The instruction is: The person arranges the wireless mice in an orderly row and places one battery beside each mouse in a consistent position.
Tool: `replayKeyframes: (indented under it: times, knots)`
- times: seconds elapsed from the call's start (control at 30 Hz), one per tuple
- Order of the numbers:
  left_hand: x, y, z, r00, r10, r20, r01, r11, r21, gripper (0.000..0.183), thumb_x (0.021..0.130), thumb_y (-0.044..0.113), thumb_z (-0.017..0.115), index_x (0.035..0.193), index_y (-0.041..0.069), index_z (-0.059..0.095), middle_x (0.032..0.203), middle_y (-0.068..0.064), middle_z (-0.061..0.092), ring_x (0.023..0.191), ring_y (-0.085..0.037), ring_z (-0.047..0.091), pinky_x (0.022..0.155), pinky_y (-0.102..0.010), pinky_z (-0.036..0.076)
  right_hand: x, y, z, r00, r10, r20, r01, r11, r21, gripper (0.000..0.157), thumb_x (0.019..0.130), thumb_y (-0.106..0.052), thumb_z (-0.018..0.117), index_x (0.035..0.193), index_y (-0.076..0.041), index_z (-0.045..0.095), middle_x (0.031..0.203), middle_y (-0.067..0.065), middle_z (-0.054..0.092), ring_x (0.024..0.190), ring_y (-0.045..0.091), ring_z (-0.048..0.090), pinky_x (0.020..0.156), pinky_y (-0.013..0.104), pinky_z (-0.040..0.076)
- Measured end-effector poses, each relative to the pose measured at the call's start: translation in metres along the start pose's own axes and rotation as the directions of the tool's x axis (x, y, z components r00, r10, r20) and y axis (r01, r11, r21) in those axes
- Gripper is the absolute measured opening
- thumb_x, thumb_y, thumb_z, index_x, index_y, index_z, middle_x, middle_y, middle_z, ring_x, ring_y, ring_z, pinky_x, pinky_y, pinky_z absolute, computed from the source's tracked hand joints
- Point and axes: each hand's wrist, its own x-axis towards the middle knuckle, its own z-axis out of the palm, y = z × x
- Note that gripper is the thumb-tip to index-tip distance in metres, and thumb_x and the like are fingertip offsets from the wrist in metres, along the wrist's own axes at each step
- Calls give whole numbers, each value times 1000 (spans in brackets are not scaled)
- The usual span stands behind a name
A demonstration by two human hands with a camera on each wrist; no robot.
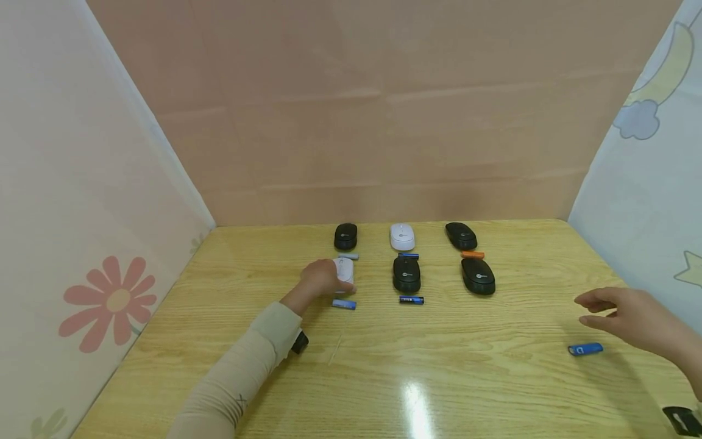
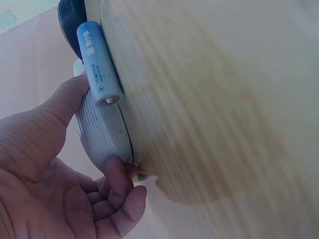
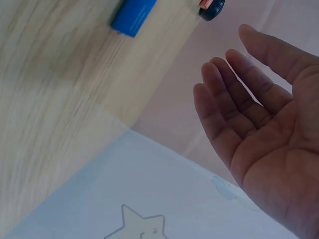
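Note:
My left hand [image 1: 322, 278] holds a white computer mouse [image 1: 343, 270] at the left of the front row. In the left wrist view the thumb lies on one side of the mouse [image 2: 102, 134] and curled fingers on the other. A light blue battery [image 1: 343, 303] lies on the table just in front of that mouse. Over at the right, my right hand [image 1: 631, 317] hovers above the table with loosely bent fingers and nothing in it. Below it lies a small blue stick [image 1: 585, 349] with a loop at one end, like a USB drive.
Behind stand a black mouse [image 1: 345, 236], a white mouse [image 1: 403, 236] and another black mouse [image 1: 461, 235]. Two more black mice [image 1: 406, 274] fill the front row. Grey [image 1: 348, 256], orange [image 1: 473, 255] and dark blue [image 1: 411, 300] batteries lie among them. Fabric walls enclose the wooden table [image 1: 466, 378].

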Motion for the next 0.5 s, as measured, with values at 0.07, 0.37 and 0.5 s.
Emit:
replayKeyframes:
  times: [0.07,0.37,0.5]
  knots:
    - [0,0,0,1000,-1,2,1,1000,-1,60,71,60,79,88,6,58,77,-4,55,64,-17,48,52,-28,38,-2,6,0,1000,11,28,-11,1000,-6,43,85,-16,75,113,13,61,106,27,64,91,42,61,65,42,53]
    - [-1,0,0,1000,-1,-3,0,1000,-10,60,71,59,80,87,5,58,77,-4,55,64,-17,48,52,-28,38,-5,29,5,986,43,161,-40,999,-23,42,77,-15,80,109,8,64,104,17,66,88,29,62,67,28,49]
    - [-1,0,0,1000,3,-4,-3,1000,-9,60,71,59,80,87,6,59,77,-4,55,64,-18,48,51,-29,38,-7,35,9,977,55,208,-59,998,10,43,78,-14,80,109,9,63,105,15,66,90,30,61,67,24,48]
